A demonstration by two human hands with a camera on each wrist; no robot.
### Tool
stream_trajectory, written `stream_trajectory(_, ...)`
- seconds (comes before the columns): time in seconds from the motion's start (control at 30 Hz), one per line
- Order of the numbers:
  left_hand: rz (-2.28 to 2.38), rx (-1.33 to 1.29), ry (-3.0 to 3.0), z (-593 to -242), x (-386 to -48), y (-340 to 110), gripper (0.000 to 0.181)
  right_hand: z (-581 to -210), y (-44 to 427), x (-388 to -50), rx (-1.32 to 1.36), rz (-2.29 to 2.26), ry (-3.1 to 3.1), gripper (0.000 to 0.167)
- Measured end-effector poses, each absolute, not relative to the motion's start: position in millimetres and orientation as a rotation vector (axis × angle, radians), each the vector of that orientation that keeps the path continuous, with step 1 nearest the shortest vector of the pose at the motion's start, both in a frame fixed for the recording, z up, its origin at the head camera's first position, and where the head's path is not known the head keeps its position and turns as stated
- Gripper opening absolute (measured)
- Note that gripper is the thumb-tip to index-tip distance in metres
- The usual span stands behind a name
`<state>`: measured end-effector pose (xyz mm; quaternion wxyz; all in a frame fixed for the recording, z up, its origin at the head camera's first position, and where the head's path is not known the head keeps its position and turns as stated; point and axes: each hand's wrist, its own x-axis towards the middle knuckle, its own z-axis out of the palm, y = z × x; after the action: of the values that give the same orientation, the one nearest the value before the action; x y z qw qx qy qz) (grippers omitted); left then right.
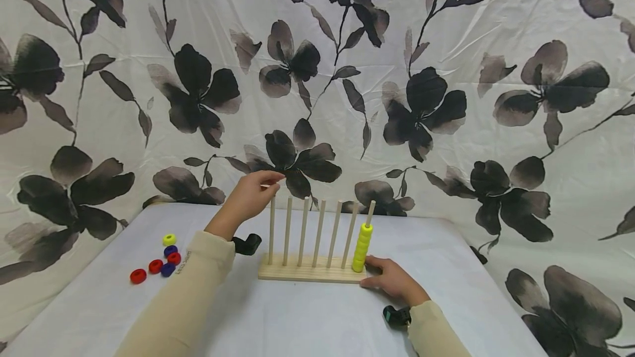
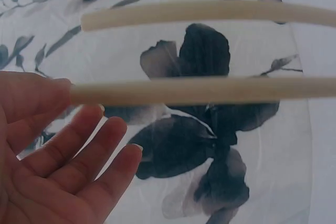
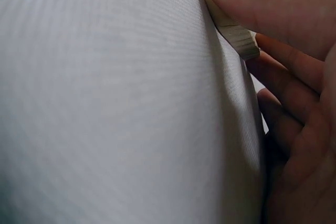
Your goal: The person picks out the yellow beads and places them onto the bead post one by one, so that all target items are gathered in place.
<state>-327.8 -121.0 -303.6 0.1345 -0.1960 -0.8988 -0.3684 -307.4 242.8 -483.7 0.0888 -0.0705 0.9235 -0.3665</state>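
A wooden peg rack (image 1: 312, 274) stands on the table with several upright pegs. Stacked yellow rings (image 1: 362, 247) sit on its rightmost peg. My left hand (image 1: 253, 194) is up at the top of the leftmost peg (image 2: 205, 91), thumb beside the peg's end and the other fingers loosely bent. No ring shows in that hand; whether it touches the peg is unclear. At the right end of the rack's base, my right hand (image 1: 394, 279) grips the wood, thumb on top and fingers at the end (image 3: 244, 43).
Left of the rack lie loose rings: a yellow ring (image 1: 169, 239), blue rings (image 1: 167, 269) and red rings (image 1: 138, 276). A white cloth (image 1: 307, 318) covers the table. Behind it hangs a flower-patterned sheet (image 1: 347, 125). Dark wrist devices (image 1: 397, 316) sit at both sleeves.
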Motion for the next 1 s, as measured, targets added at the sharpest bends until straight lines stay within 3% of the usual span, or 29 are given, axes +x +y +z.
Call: stream_trajectory(1.0,-1.063,-0.289,-2.725,-340.1,-337.1,-195.0,0.038,-479.9,242.3,-306.3,-0.198,-1.128,2.708,0.08)
